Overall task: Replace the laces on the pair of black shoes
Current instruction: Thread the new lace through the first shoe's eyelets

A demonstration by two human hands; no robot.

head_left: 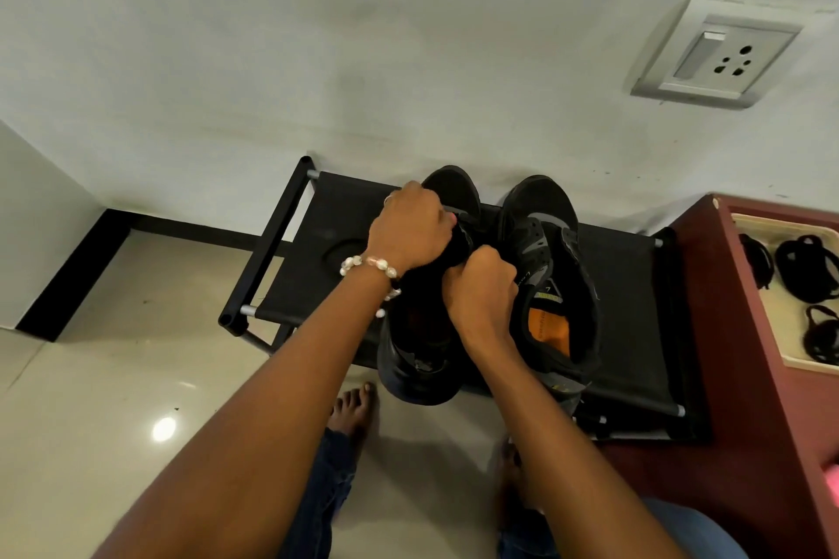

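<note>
Looking down from the head view, two black shoes sit side by side on a black rack (635, 286), toes toward the far wall. Both hands work the left shoe (426, 359): the left hand (411, 229) curls over its far eyelets, the right hand (481, 290) fists at the tongue, nearer; what either pinches is hidden. The right shoe (551, 268) lies untouched, laceless. Spare laces (806, 268) wait in a tray (781, 331), far right.
</note>
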